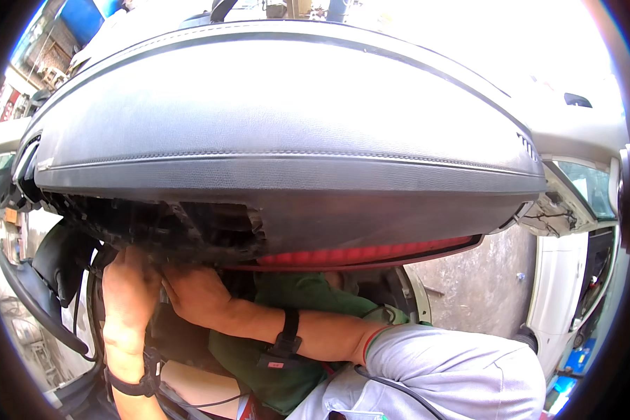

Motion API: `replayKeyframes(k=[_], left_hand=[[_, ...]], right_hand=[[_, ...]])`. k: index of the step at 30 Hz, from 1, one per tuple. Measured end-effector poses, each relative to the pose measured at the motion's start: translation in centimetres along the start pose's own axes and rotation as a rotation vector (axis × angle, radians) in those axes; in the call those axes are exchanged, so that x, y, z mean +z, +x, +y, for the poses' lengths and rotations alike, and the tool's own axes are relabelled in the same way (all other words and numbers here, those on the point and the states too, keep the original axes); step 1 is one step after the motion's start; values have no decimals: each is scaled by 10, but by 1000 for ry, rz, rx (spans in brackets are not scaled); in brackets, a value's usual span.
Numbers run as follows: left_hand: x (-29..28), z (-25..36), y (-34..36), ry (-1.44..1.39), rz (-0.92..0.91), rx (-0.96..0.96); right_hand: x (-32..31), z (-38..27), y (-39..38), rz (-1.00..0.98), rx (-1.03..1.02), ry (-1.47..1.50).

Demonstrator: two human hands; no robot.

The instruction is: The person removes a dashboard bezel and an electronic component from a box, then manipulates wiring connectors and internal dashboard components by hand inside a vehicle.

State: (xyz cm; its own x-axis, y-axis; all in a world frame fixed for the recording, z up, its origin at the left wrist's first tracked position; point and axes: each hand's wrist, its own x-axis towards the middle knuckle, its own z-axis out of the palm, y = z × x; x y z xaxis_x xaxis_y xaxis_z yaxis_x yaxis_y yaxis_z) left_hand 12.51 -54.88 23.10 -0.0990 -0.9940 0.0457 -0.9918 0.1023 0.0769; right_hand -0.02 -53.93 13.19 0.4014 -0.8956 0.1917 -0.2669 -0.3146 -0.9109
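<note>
A wide black car dashboard (pixel 294 119) with a stitched seam runs across the view before me. Its lower left face has a dark open cavity (pixel 217 224) with bare inner parts. Under that cavity, side by side, are my left hand (pixel 129 269) and my right hand (pixel 192 290). Both reach up against the dashboard's underside, close together. Shadow, blur and the dashboard's lower edge hide their fingertips, so I cannot make out what they touch or hold. To the right of my hands, a red trim strip (pixel 371 253) lines the dashboard's lower edge.
At the left is what looks like a black steering wheel (pixel 31 294). A concrete floor (pixel 462 287) shows through the doorway on the right. An open car door (pixel 563 280) stands beyond it. A green cloth (pixel 294 371) lies under my right forearm.
</note>
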Motion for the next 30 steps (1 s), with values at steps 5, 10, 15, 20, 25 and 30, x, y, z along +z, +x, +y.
replayKeyframes(k=[5, 10, 15, 20, 25, 30], left_hand=[[2, -7, 0, -164, 90, -49], [5, -12, -9, -215, 86, -225], [12, -11, -2, -348, 253, -217], [26, -10, -12, -635, 245, -472], [30, 1, -15, -1228, 265, -676], [36, 5, -17, -1615, 265, -660]], right_hand=[[-9, -7, 3, -9, 6, 17], [5, -1, 1, 58, -49, 36], [-18, -9, 13, 118, -54, 108], [-12, -8, 6, 7, 112, 341], [-33, -25, 13, -145, 358, 577], [-31, -19, 16, -170, 428, 948]])
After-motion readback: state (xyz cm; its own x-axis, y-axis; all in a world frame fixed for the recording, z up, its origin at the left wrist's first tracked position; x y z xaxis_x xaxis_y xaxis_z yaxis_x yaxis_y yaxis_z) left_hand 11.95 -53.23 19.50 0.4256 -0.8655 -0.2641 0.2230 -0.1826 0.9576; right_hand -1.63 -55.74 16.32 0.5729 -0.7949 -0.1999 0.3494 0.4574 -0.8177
